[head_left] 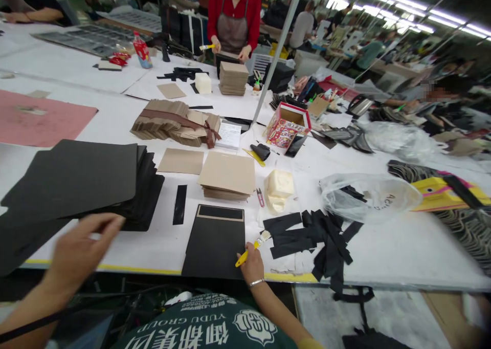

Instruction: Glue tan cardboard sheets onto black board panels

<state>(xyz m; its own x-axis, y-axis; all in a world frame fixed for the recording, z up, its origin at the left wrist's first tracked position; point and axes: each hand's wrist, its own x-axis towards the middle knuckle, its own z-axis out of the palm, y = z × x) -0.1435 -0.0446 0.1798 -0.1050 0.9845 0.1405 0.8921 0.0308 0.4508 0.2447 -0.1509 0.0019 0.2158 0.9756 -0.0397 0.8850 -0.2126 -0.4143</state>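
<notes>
My right hand [252,263] is closed around a paintbrush [242,258] with a yellow handle, its pale, glue-coated bristles pointing up and right. Under and beside that hand lies a black panel [217,246] with a tan-edged black strip [221,213] across its far end. My left hand [82,249] is smeared by motion at the near edge of a stack of black sheets [95,172]; its thumb and forefinger are close together, and I cannot see anything held. A single black strip [179,204] lies between the stack and the panel.
Behind the panel are stacked tan boards [227,172], a white glue tub [280,185] and small pink snips [260,197]. Loose black strips [326,236] and a plastic bag [368,195] lie to the right. A metal pole [276,52] rises mid-table. A co-worker [233,16] stands opposite.
</notes>
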